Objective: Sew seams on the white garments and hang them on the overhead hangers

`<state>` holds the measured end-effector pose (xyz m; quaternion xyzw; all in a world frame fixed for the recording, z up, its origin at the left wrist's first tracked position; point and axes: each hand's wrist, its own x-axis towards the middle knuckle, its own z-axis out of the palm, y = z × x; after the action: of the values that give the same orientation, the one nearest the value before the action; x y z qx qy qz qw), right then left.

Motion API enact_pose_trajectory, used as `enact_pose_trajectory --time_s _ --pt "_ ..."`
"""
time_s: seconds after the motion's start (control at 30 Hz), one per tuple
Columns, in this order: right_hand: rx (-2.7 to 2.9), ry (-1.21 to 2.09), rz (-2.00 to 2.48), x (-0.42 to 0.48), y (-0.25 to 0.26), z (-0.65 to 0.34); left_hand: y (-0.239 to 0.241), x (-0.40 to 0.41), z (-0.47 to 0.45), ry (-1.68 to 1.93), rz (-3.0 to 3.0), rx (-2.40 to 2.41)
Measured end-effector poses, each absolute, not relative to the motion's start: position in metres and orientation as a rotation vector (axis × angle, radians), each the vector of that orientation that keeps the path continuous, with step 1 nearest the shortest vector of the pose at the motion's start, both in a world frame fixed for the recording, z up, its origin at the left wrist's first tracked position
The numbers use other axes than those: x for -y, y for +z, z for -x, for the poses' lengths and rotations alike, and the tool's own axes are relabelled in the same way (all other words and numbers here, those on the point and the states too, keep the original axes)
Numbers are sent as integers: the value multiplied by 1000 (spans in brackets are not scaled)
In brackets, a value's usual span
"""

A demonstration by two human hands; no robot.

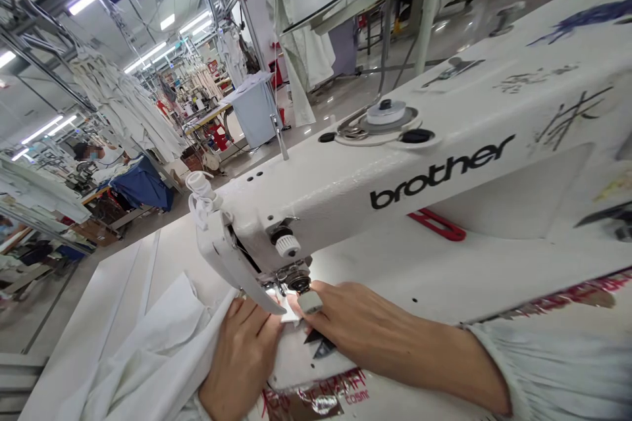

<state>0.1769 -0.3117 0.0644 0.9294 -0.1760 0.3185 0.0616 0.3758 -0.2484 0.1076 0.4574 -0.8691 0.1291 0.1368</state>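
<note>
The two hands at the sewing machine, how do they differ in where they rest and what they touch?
The left hand lies flat on the bunched white fabric, left of the needle area. The right hand reaches in from the right, over bare machine bed, fingertips at the presser foot with a pale thimble-like piece. Both press down beneath the sewing machine head.

**Hidden / cut off / unreadable**

Needle and presser foot: hidden behind the sewing machine point(444, 164) faceplate and the right hand point(355, 322) fingertips. Left hand point(241, 355): wrist cut by the bottom edge, palm side not visible. White fabric point(148, 362): runs off the bottom edge near the table's front-left corner, extent unknown. Dark tool point(320, 345) under the right hand: only tips show, type unclear. Red print point(320, 391) at the table's front edge: partly covered, illegible. Machine's right end cropped. Background person point(96, 156): too small to tell what they're doing.
</note>
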Motion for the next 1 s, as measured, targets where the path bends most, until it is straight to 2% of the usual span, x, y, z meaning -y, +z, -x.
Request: enact_pose_trajectory --time_s 0.27,0.57,1.0 --pt "422 736 -2992 329 79 -173 103 247 -381 337 -1375 2569" --pt "627 835 -2510 300 67 -177 104 252 -384 260 -1352 2574" --pt "729 707 -2469 293 56 -183 97 256 -384 192 -1442 2452"
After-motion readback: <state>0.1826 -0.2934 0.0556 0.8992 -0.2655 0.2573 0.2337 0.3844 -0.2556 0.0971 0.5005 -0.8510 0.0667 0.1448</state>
